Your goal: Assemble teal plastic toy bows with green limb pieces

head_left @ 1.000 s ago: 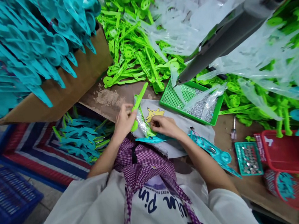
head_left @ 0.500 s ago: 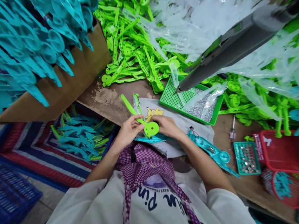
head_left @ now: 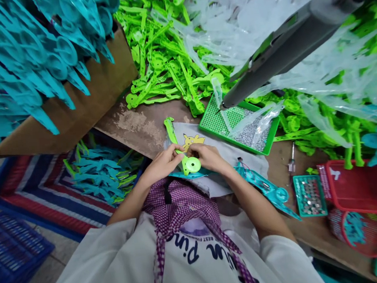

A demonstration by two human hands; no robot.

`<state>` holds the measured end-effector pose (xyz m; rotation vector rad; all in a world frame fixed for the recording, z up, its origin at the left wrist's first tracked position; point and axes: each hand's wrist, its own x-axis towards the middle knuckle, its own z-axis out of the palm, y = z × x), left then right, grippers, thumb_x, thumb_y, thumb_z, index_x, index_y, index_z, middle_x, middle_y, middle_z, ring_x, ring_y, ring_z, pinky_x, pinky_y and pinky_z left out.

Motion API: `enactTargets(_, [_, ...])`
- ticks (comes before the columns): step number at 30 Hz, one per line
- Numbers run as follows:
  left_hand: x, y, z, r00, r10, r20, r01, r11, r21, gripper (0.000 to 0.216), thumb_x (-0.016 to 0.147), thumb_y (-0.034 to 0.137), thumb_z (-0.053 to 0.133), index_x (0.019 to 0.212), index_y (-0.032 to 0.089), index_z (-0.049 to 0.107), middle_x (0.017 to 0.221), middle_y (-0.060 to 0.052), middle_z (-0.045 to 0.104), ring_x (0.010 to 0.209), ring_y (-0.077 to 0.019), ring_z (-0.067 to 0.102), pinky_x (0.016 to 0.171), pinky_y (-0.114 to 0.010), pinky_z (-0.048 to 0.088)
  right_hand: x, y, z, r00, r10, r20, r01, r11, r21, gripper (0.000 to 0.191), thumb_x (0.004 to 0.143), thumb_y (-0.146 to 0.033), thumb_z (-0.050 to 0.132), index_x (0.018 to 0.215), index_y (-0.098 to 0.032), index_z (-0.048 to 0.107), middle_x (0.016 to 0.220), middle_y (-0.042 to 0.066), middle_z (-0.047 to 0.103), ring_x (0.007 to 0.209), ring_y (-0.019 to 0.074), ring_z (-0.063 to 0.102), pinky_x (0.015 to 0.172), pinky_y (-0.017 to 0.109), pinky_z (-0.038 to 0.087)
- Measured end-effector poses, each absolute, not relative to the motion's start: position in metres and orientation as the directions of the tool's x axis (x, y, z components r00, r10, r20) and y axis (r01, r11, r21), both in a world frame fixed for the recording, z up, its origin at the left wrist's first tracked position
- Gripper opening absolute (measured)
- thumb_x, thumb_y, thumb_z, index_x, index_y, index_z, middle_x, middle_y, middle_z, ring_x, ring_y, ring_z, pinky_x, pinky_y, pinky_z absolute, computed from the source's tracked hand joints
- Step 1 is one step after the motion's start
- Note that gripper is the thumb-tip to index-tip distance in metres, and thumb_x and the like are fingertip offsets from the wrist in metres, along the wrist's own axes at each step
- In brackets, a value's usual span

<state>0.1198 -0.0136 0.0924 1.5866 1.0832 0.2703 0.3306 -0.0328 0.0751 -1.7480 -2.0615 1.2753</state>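
Your left hand [head_left: 160, 164] pinches a long lime-green plastic piece with a round, holed disc at one end [head_left: 190, 164], thumb against fingertips. The piece is in front of your apron, over a grey cloth with a yellow cartoon figure [head_left: 252, 162]. Its long axis runs away from you and slightly left, disc end nearest you, narrow arm pointing outward. Your right hand [head_left: 208, 158] curls beside the disc; I cannot tell what its fingers grip. Beyond that hand lies a green perforated plastic tray [head_left: 213, 122].
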Motion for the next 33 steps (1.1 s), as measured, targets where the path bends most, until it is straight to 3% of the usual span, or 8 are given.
enactTargets(5, [0.119,0.003,0.094,0.629,0.675,-0.385,0.537,-0.02,0.843,0.021,0.097,0.035,0.054,0.11,0.02,0.058,0.07,0.004,0.055,0.067,-0.0146,0.056,0.066,-0.027,0.041,0.331,-0.032,0.073,-0.316,0.867,-0.386,0.738,-0.032,-0.674,0.007,0.082,-0.025,0.064,0.087,-0.021,0.064,0.091,0.002,0.072,0.081,0.0163,0.059,0.068,0.026,0.032])
enactTargets(8, [0.12,0.003,0.096,0.6,0.695,-0.397,0.598,-0.061,0.799,0.029,0.096,0.031,0.055,0.123,0.02,0.055,0.069,0.005,0.053,0.067,-0.0162,0.057,0.069,-0.029,0.045,0.331,-0.032,0.071,-0.318,0.871,-0.376,0.731,-0.028,-0.682,0.007,0.083,-0.027,0.065,0.086,-0.021,0.064,0.089,0.002,0.071,0.079,0.0159,0.058,0.067,0.026,0.031])
enactTargets(12, [0.119,-0.003,0.094,0.552,0.805,-0.219,0.651,-0.252,0.717,0.039,0.096,0.035,0.061,0.133,0.023,0.058,0.109,-0.007,0.061,0.105,-0.025,0.063,0.095,-0.041,0.05,0.332,-0.033,0.07,-0.323,0.875,-0.362,0.721,-0.02,-0.692,0.005,0.083,-0.025,0.063,0.086,-0.021,0.064,0.09,0.001,0.071,0.079,0.0157,0.057,0.067,0.026,0.031])
enactTargets(14, [0.118,-0.002,0.09,0.579,0.804,-0.134,0.669,-0.374,0.642,0.031,0.097,0.039,0.061,0.124,0.025,0.065,0.137,-0.012,0.052,0.129,-0.0319,0.051,0.109,-0.052,0.042,0.332,-0.033,0.07,-0.325,0.874,-0.362,0.722,-0.018,-0.692,0.003,0.083,-0.024,0.063,0.085,-0.021,0.063,0.089,0.001,0.071,0.079,0.0156,0.057,0.067,0.026,0.031])
enactTargets(17, [0.117,0.007,0.084,0.706,0.693,-0.148,0.627,-0.514,0.585,0.022,0.1,0.038,0.056,0.113,0.028,0.071,0.158,-0.009,0.039,0.148,-0.0361,0.032,0.116,-0.066,0.027,0.332,-0.033,0.07,-0.323,0.871,-0.37,0.727,-0.021,-0.686,0.002,0.083,-0.022,0.063,0.085,-0.021,0.063,0.088,0.001,0.071,0.078,0.0152,0.057,0.067,0.026,0.031])
enactTargets(21, [0.117,0.022,0.081,0.813,0.543,-0.208,0.545,-0.587,0.598,0.019,0.102,0.033,0.054,0.109,0.029,0.071,0.159,-0.007,0.039,0.155,-0.0342,0.02,0.119,-0.074,0.008,0.331,-0.033,0.071,-0.314,0.872,-0.375,0.735,-0.027,-0.678,0.002,0.083,-0.022,0.062,0.085,-0.021,0.063,0.088,0.001,0.071,0.078,0.0153,0.057,0.067,0.025,0.031])
enactTargets(25, [0.117,0.029,0.084,0.819,0.549,-0.166,0.521,-0.593,0.614,0.019,0.102,0.032,0.053,0.108,0.028,0.071,0.156,-0.008,0.04,0.157,-0.0332,0.017,0.119,-0.072,-0.012,0.332,-0.034,0.069,-0.321,0.881,-0.348,0.724,-0.008,-0.689,0.004,0.082,-0.021,0.061,0.085,-0.021,0.064,0.09,0.002,0.072,0.079,0.016,0.058,0.068,0.026,0.032])
enactTargets(33, [0.117,0.018,0.074,0.763,0.62,-0.186,0.569,-0.505,0.649,0.024,0.104,0.034,0.048,0.108,0.027,0.071,0.158,-0.007,0.032,0.156,-0.0374,0.016,0.114,-0.076,-0.016,0.333,-0.033,0.069,-0.315,0.872,-0.375,0.741,-0.021,-0.671,0.008,0.082,-0.021,0.06,0.087,-0.021,0.064,0.092,0.002,0.073,0.083,0.0172,0.06,0.069,0.026,0.032])
